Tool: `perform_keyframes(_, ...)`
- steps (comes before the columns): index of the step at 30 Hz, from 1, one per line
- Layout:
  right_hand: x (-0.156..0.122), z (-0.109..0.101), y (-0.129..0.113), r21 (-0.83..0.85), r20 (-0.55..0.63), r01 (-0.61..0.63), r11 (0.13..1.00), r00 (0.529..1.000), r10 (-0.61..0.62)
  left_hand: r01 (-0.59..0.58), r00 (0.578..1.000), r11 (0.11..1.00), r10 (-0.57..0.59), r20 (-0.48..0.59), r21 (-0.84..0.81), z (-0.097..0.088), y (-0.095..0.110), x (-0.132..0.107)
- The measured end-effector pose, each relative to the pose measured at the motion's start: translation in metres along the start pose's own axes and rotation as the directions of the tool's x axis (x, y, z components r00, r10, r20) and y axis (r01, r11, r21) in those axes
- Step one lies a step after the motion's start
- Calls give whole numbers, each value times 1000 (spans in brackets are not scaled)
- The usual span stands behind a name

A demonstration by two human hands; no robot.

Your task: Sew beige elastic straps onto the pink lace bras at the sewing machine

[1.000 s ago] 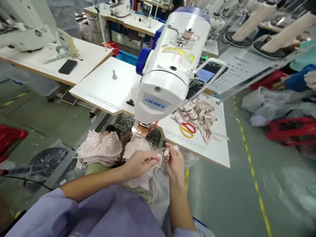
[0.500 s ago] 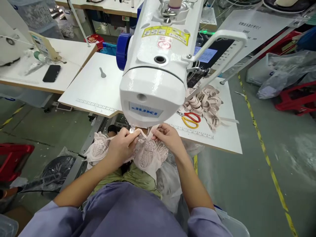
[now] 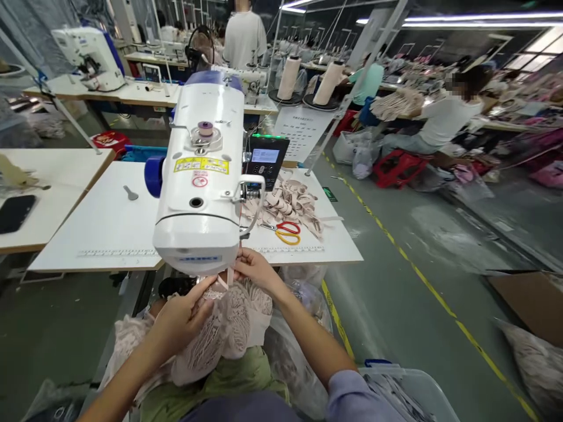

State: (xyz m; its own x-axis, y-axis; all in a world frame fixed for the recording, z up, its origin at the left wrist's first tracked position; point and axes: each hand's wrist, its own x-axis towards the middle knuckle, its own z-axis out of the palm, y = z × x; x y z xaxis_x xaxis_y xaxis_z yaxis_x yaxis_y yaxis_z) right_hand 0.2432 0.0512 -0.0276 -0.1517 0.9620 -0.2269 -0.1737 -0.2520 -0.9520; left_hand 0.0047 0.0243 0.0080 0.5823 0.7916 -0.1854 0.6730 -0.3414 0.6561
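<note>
A pale pink lace bra [image 3: 237, 322] hangs over my lap beneath the head of a white sewing machine [image 3: 197, 223]. My left hand [image 3: 182, 316] is closed on the bra's upper edge, close under the machine head. Between the thumb and fingers of my right hand [image 3: 255, 268] is a narrow beige strap [image 3: 230, 276], pinched just right of the needle area. The two hands are a few finger widths apart. The machine head hides the needle, and the fingertips are partly covered.
Red-and-yellow-handled scissors [image 3: 288, 232] and a heap of beige straps [image 3: 294, 202] lie right of the machine on the white table [image 3: 101, 217]. A control screen [image 3: 265, 158] stands behind. A plastic bin [image 3: 413, 387] is at my right. Co-workers sit and stand farther off.
The camera has tilted up, bringing the workshop and other people into view. Both hands stay at the machine, still holding the bra and strap.
</note>
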Motion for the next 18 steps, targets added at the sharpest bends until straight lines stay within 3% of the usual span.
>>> perform_keyframes(5,1,-4,0,58,-40,2,998,999,0,77,996,995,-80,-49,-69,2,13,-2)
perform_keyframes(11,-4,-1,1,267,-120,0,964,992,34,96,971,923,-170,-170,-374,10,28,-9)
perform_keyframes(18,-3,-2,14,-5,-91,42,999,995,-42,107,969,850,-206,-139,-516,13,34,-15)
